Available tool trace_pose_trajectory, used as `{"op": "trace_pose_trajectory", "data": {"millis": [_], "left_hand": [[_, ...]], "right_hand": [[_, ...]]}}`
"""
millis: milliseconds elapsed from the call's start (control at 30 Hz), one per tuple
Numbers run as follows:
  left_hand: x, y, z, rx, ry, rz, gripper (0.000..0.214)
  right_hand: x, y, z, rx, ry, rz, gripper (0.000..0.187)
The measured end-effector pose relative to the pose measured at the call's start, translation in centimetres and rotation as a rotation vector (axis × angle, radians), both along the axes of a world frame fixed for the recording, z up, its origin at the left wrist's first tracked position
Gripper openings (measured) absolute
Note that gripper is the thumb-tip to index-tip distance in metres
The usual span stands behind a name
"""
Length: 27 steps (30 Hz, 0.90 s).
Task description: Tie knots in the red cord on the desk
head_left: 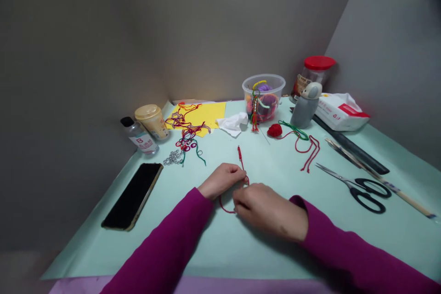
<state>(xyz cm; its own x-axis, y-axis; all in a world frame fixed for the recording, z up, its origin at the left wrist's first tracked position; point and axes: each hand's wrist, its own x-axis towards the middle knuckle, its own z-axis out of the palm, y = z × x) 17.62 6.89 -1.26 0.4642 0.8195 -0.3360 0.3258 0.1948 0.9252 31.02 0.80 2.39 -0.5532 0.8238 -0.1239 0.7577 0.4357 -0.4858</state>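
Observation:
Both of my hands work on a thin red cord (226, 210) low over the table. My left hand (223, 179) pinches it between thumb and fingers, near where a knotted red length (240, 153) runs away from me across the cloth. Just to the right and nearer, my right hand (258, 204) is closed on the cord too, its fingertips partly turned from view. A loop of the cord hangs below and between the two hands. How the strands cross at the fingertips is too small to make out.
A black phone (134, 195) lies at left, beside metal rings (173, 157) and tangled cords (188, 131). Scissors (358, 186) and a black ruler (349, 144) lie at right. Behind stand a tub of yarn (263, 96), a red yarn ball (274, 130) and a grey bottle (305, 110).

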Motion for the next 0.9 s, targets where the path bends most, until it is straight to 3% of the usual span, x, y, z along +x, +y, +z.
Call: {"op": "trace_pose_trajectory", "data": {"millis": [100,233,267,333,433,500,667,800,900], "left_hand": [[-0.1,0.0,0.4,-0.036,0.067,-0.022,0.023],[-0.2,0.1,0.4,-0.020,0.062,-0.031,0.024],[-0.2,0.2,0.3,-0.022,0.040,-0.032,0.023],[-0.2,0.2,0.0,-0.010,-0.010,-0.027,0.023],[-0.4,0.4,-0.3,0.035,-0.032,-0.033,0.022],[-0.5,0.4,-0.3,0.046,-0.035,-0.049,0.022],[-0.8,0.4,0.5,0.004,-0.048,-0.058,0.026],[-1.0,0.3,0.8,-0.029,0.010,-0.040,0.026],[-1.0,0.3,0.6,-0.011,0.054,-0.031,0.022]], "right_hand": [[-0.4,-1.5,0.3,-0.010,0.032,0.143,0.018],[0.6,-1.4,1.8,-0.226,0.312,0.303,0.015],[1.0,-0.9,2.1,-0.283,0.368,0.263,0.015],[1.7,0.6,2.1,-0.339,0.493,0.026,0.016],[2.2,3.1,0.9,-0.266,0.787,-0.407,0.008],[2.3,4.1,-0.1,-0.346,0.881,-0.554,0.013],[2.3,4.4,-1.5,-0.741,0.868,-0.507,0.017],[2.5,4.4,-1.8,-0.803,0.793,-0.489,0.009],[2.7,4.7,-2.1,-0.767,0.697,-0.480,0.003]]}}
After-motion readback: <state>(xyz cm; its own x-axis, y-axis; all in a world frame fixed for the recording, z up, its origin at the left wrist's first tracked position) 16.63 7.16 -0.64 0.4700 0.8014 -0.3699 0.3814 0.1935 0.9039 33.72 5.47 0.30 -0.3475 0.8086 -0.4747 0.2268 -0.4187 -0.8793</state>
